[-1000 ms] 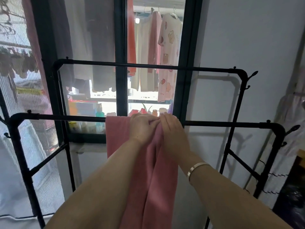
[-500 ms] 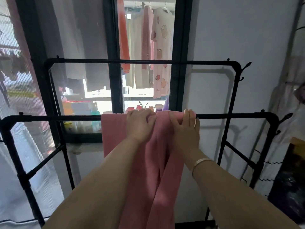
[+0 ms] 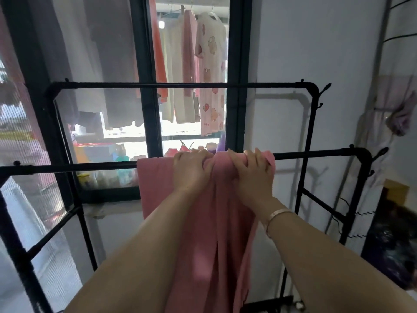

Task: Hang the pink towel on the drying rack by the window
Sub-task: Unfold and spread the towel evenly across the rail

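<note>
Change: the right hand has slid rightward along the front rail since 1 s ago, when both hands sat bunched together; the left hand has stayed put.
Towel: the pink towel drapes over the front rail of the drying rack, wider now, creased between the hands.
Hands: both curled, gripping towel over the rail.
Meaning: hanging looks nearly done; smoothing likely remains.

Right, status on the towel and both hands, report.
Left hand and right hand both gripping pink towel at the front rail. Towel draped over rail, bunched between hands. Nothing in the way.
</note>
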`<state>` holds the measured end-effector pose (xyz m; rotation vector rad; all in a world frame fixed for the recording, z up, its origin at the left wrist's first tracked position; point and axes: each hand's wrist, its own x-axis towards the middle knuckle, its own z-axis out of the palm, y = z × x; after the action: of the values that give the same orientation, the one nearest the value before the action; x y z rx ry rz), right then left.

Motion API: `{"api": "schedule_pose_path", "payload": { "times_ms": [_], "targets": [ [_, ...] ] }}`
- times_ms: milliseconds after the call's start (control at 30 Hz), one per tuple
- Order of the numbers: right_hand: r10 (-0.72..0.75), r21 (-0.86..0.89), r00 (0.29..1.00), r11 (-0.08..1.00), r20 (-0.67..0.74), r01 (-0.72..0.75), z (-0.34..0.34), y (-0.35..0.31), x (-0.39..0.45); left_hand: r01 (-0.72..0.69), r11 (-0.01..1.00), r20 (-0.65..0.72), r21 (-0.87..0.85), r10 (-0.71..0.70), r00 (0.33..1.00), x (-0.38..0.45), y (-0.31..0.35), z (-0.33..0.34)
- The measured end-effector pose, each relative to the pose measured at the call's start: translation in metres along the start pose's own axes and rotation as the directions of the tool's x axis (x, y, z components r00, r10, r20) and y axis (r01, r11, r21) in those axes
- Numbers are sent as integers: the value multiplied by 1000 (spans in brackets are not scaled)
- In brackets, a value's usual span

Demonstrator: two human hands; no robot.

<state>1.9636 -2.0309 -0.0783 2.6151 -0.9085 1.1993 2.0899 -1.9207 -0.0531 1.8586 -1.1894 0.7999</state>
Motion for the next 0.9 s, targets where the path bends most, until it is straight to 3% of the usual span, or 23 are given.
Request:
{"api": "schedule_pose_path", "payload": {
  "times_ms": [133, 300, 400, 500, 600, 667, 733, 833, 900],
  "targets": [
    [-9, -27, 1000, 1000, 0, 9, -1, 10, 5, 8, 1000, 6, 5, -8, 1000, 0, 1, -1],
    [-96, 37, 988, 994, -123, 101, -16, 24, 21, 64, 998, 12, -14, -64, 998, -1, 2, 0],
    [-74, 73, 997, 994, -31, 76, -27, 30, 27, 122, 991, 29, -55, -120, 992, 1, 5, -1],
    [8, 175, 1000, 985, -25, -3, -36, 36, 32, 160, 984, 24, -79, -158, 987, 4, 10, -2],
    [194, 385, 981, 907, -21, -171, -39, 51, 37, 241, 968, 63, -70, -237, 969, 6, 6, -3],
    [182, 351, 980, 926, -84, -142, -40, 62, 35, 278, 959, 93, -58, -272, 958, 7, 6, -3],
    [59, 214, 981, 977, -187, -18, -40, 72, 27, 295, 955, 87, -34, -291, 953, 9, 14, -3],
    [-52, 92, 956, 992, -289, 82, -36, 72, 19, 225, 972, 31, 63, -228, 973, 13, 31, 3],
    [-82, 78, 964, 991, -254, 105, -31, 72, 19, 143, 988, 55, 52, -146, 988, 12, 46, 11]
  ]
}}
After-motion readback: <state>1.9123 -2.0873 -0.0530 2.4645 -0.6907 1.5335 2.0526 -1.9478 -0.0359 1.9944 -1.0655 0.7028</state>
